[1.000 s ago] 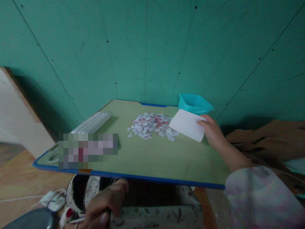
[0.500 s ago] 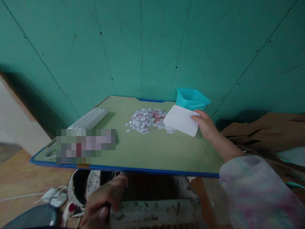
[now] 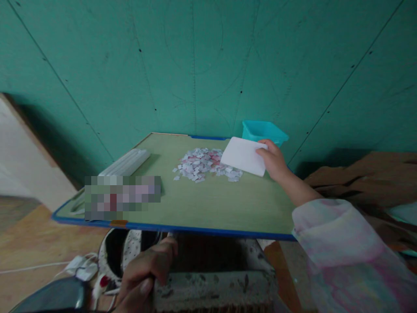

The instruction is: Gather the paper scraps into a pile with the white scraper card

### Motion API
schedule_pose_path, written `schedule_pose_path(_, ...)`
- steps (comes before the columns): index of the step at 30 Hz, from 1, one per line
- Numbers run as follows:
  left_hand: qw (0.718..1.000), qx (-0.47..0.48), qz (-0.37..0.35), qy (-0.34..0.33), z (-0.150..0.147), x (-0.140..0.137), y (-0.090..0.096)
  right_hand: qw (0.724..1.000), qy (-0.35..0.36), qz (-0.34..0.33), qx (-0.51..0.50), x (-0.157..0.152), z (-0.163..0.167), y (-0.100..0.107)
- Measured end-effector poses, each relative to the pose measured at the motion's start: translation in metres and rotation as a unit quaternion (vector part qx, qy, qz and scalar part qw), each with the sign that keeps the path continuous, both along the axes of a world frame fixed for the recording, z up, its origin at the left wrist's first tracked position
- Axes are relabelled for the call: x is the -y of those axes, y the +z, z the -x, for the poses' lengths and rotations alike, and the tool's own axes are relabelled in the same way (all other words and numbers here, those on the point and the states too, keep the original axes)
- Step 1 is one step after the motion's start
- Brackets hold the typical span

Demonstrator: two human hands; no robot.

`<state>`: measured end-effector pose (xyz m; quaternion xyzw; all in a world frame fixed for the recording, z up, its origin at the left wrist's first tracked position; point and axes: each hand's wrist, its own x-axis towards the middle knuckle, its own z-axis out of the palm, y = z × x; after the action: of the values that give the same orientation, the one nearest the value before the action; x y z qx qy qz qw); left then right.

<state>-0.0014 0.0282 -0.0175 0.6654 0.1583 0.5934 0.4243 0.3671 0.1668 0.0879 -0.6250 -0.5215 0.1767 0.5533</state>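
My right hand (image 3: 273, 160) grips the right edge of a stiff white card (image 3: 244, 154) with rounded corners, thumb on top. The card is held tilted at the right side of a heap of small paper squares (image 3: 197, 164), mostly white with some pink. Below the table's front edge, my left hand (image 3: 148, 269) is closed, fingers curled, at the left of a speckled, patterned surface (image 3: 215, 284) around a dark hollow. What its fingers hold is hidden.
A turquoise plastic basket (image 3: 264, 132) stands at the back right of the green blue-edged table (image 3: 208, 208). White folded strips (image 3: 125, 163) and a pixelated item (image 3: 124, 195) lie on the left. Cardboard (image 3: 365, 178) is piled at right; a green wall (image 3: 208, 65) rises behind.
My right hand has moved the white card slightly up and left, and the card looks flatter. My left hand keeps its closed pose. The view has shifted a little.
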Motion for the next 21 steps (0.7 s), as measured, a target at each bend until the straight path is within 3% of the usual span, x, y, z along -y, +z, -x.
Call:
schedule_pose_path(3,1.000,-0.003,-0.006,-0.003,-0.003,-0.002,0.001,0.999,0.024,0.027,0.010,0.007,0.003,-0.008)
schedule_pose_path(11,0.998,-0.040,-0.008,-0.039,-0.005,-0.009,0.010,0.994,0.075,0.036,0.075,0.019,0.030,-0.007)
schedule_pose_path(16,0.997,-0.045,-0.048,-0.048,-0.002,-0.013,0.007,0.993,0.087,0.071,0.023,0.023,0.029,-0.005)
schedule_pose_path(21,0.997,-0.041,-0.042,-0.050,-0.004,-0.012,0.003,0.996,0.083,0.040,0.021,0.018,0.032,-0.013)
